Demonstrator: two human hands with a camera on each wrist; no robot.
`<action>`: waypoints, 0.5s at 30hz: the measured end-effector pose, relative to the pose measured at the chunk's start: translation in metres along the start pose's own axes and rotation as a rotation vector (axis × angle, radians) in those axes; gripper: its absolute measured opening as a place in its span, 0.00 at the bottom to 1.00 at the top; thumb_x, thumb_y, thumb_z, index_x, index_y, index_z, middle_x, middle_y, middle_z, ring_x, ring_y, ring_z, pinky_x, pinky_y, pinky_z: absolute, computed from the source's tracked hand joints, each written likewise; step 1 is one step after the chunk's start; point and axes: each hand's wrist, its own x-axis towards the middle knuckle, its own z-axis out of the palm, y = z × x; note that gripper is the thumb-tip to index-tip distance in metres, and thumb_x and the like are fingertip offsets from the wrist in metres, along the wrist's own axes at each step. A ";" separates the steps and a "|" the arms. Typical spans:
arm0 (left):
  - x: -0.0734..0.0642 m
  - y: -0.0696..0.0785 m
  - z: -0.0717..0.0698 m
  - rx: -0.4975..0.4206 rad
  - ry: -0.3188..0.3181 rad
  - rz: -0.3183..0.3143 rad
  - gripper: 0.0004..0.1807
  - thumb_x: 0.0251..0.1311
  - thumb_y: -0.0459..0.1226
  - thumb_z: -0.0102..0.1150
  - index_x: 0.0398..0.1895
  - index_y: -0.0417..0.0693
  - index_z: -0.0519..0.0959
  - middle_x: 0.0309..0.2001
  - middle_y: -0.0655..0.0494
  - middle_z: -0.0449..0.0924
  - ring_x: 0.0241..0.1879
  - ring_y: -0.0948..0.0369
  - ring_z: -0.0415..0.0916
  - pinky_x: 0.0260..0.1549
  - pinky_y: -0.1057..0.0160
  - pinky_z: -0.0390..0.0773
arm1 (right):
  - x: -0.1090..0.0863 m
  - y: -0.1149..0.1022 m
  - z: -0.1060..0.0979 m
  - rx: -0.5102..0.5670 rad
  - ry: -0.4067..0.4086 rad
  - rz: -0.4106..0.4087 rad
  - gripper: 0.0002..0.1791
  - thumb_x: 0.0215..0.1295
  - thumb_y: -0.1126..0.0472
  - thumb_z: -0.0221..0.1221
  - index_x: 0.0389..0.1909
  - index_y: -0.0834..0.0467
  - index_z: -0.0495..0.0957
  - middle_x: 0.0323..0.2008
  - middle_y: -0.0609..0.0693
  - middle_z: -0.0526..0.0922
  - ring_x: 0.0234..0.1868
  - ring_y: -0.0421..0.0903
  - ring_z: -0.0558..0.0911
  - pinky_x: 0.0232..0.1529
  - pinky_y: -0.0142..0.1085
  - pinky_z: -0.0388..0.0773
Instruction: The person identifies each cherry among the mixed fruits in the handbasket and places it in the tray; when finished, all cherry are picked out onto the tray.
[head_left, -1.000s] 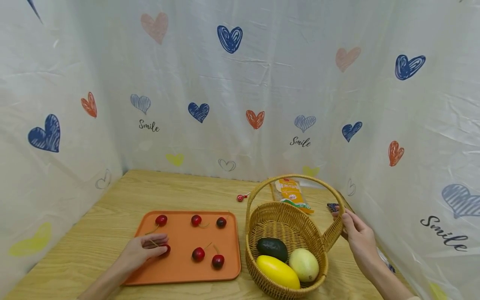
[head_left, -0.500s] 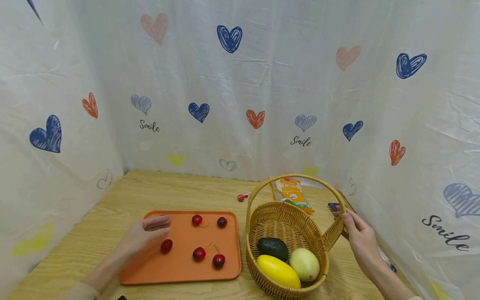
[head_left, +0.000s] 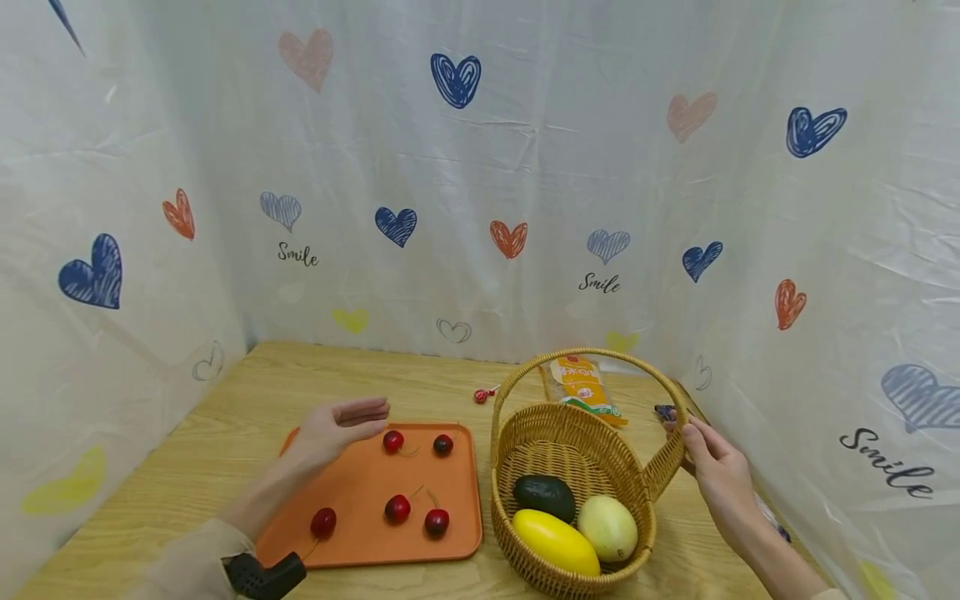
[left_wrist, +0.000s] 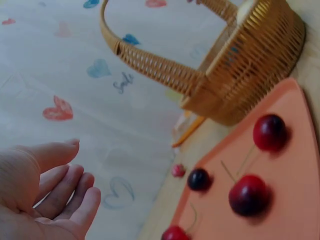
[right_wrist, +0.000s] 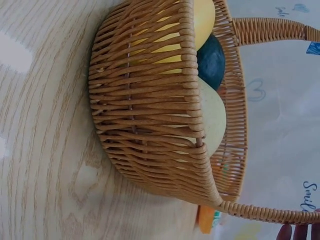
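My left hand [head_left: 337, 429] is raised over the back left of an orange tray [head_left: 360, 550], fingers extended and nothing in them; its palm and loosely bent fingers also show in the left wrist view. On the tray lie several dark red cherries, one at the front left [head_left: 323, 522], one at the back [head_left: 393, 442] just right of the fingertips. The tray's back left part is hidden behind the hand. My right hand [head_left: 720, 471] grips the handle of a wicker basket [head_left: 517, 550]. Inside the basket sit an avocado [head_left: 545, 497], a yellow oval fruit [head_left: 557, 542] and a pale green round fruit [head_left: 607, 528].
Behind the basket lies an orange and clear food packet [head_left: 581, 383]. A red lollipop [head_left: 482, 396] rests on the table back of the tray. A small dark wrapped item [head_left: 664, 412] shows beside the right hand. Curtains with printed hearts enclose the table [head_left: 360, 375].
My left hand has let go of the front left cherry and moved up and to the right. That cherry now sits slightly nearer, its stem turned toward the front. The right hand and basket stay put.
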 end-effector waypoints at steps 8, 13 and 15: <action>0.017 0.011 0.042 -0.088 -0.072 0.036 0.28 0.58 0.40 0.64 0.62 0.40 0.72 0.56 0.47 0.76 0.56 0.53 0.73 0.58 0.54 0.68 | 0.001 -0.009 -0.003 -0.080 0.024 0.010 0.39 0.71 0.43 0.46 0.70 0.67 0.54 0.46 0.26 0.72 0.46 0.19 0.70 0.45 0.18 0.70; 0.026 0.026 0.068 -0.151 -0.138 0.056 0.28 0.57 0.40 0.66 0.61 0.41 0.73 0.56 0.48 0.76 0.56 0.55 0.73 0.56 0.56 0.70 | 0.002 -0.013 -0.004 -0.066 0.042 -0.007 0.38 0.70 0.45 0.49 0.69 0.68 0.56 0.43 0.25 0.73 0.45 0.21 0.73 0.44 0.18 0.71; 0.029 0.031 0.077 -0.169 -0.169 0.070 0.28 0.57 0.40 0.66 0.61 0.41 0.73 0.56 0.48 0.76 0.56 0.55 0.73 0.56 0.57 0.71 | 0.003 -0.014 -0.003 -0.080 0.066 0.002 0.37 0.69 0.44 0.50 0.69 0.66 0.59 0.44 0.26 0.74 0.46 0.21 0.72 0.44 0.18 0.70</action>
